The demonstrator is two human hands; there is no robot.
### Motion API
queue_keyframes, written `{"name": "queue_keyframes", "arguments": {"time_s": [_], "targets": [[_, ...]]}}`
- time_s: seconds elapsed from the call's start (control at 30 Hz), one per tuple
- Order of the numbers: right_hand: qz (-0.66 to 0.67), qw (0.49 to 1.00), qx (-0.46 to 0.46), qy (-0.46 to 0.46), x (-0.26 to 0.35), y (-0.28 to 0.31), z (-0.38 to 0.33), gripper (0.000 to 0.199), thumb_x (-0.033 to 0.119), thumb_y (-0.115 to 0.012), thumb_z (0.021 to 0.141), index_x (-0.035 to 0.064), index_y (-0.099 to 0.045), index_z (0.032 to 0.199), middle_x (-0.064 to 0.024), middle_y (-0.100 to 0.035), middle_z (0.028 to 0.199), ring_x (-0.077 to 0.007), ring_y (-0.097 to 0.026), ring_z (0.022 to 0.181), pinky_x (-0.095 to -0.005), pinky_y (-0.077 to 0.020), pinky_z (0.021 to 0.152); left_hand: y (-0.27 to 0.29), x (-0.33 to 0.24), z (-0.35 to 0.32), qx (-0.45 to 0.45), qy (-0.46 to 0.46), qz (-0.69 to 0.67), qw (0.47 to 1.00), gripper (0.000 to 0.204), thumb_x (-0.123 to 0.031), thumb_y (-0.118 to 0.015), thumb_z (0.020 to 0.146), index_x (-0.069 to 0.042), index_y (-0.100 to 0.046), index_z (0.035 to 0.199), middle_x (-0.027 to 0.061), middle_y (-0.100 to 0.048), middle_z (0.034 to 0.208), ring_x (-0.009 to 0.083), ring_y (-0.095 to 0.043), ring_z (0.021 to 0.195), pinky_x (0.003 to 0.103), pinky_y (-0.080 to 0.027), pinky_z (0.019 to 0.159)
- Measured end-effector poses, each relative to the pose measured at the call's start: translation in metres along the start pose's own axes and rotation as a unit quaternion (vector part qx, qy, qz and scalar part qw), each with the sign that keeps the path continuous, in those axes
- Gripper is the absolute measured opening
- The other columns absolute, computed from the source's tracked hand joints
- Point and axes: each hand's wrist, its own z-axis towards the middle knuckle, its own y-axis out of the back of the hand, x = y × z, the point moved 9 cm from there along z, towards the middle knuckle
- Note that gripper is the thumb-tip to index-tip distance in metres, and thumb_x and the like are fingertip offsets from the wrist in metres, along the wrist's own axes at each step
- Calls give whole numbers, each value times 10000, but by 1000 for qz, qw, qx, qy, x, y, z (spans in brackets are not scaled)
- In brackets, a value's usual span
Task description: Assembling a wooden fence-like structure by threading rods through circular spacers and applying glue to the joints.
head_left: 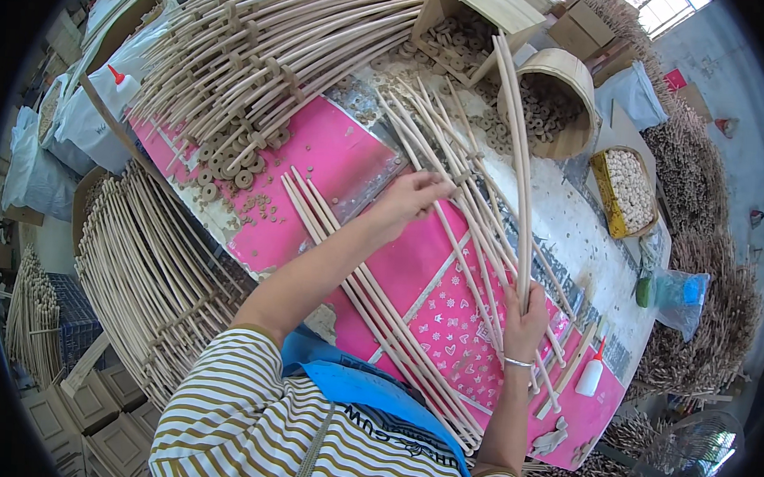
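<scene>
My right hand (525, 319) is closed round a few long pale wooden rods (523, 177), held upright and slanting away from me over the table. Farther left, my left hand (412, 200) reaches into a loose pile of similar rods (482, 235); its fingers are closed at one of them, close to a small ring-shaped piece (460, 179). Beneath my left forearm, a row of several straight rods (384, 308) lies side by side on a pink sheet (352, 155).
A large stack of rods with rings (262, 51) fills the far left. Beyond stand a wooden box of rings (462, 35) and a tipped bucket (571, 84). To the right are a yellow container of pale beads (631, 191), a glue bottle (592, 375) and a fan (681, 461).
</scene>
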Motion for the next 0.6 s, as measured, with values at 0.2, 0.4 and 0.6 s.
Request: {"name": "queue_keyframes", "arguments": {"time_s": [0.2, 0.4, 0.6], "targets": [[182, 977, 44, -104, -31, 17, -15, 176, 106, -645, 936, -8, -653, 1071, -8, -599, 770, -77, -468, 608, -240, -379, 540, 67, -8, 5, -49, 46, -170, 983, 293, -297, -546, 1016, -43, -605, 1150, 35, -642, 931, 108, -630, 762, 208, -485, 585], [231, 943, 173, -165, -37, 2, -58, 258, 144, -577, 989, 22, -554, 1216, -1, -607, 753, -29, -490, 518, -164, -365, 458, 107, -34, 11, -68, -22, -147, 987, 312, -135, -483, 1036, -8, -525, 1318, 130, -662, 1161, 118, -639, 842, 187, -496, 617], [260, 910, 257, -197, -33, -2, -88, 195, 131, -600, 971, 14, -596, 1127, 8, -612, 741, -36, -513, 555, -188, -392, 486, 125, -56, 17, -30, -74, -63, 995, 395, -238, -422, 1075, -42, -477, 1414, 62, -690, 1075, 42, -585, 762, 156, -462, 605]]}}
